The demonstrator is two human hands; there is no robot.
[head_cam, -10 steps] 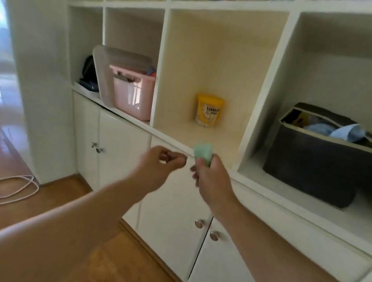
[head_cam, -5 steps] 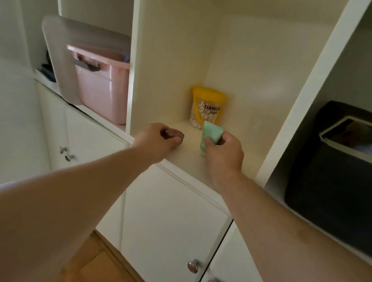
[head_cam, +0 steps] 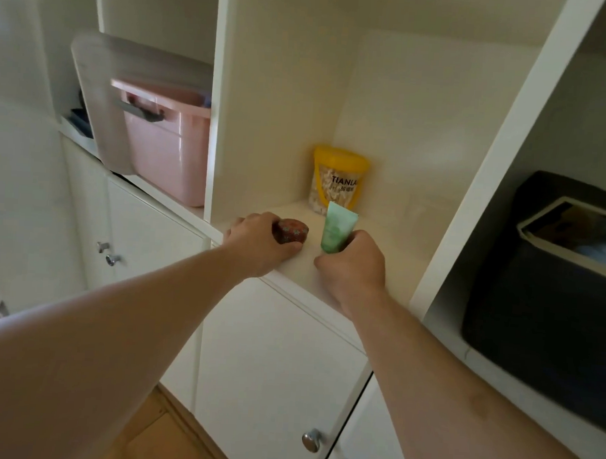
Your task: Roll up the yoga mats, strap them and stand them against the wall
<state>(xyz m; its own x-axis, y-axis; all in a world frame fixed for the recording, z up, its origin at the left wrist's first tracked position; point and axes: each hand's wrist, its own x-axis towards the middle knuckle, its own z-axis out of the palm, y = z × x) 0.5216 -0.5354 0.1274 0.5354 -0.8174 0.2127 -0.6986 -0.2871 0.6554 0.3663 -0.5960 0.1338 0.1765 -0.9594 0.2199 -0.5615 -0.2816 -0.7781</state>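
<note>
Left hand (head_cam: 258, 246) gripping small dark-red patterned round tin (head_cam: 290, 231), right hand (head_cam: 354, 264) gripping pale-green soft plastic tube (head_cam: 337, 228), both resting on near edge of cream shelf (head_cam: 393, 242). Likely parking clutter to free hands. Yellow-lidded clear tub (head_cam: 337, 180) far behind. Yoga mats not in view.

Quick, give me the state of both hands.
Left hand: closed on a small red tin.
Right hand: closed on a green tube.
</note>
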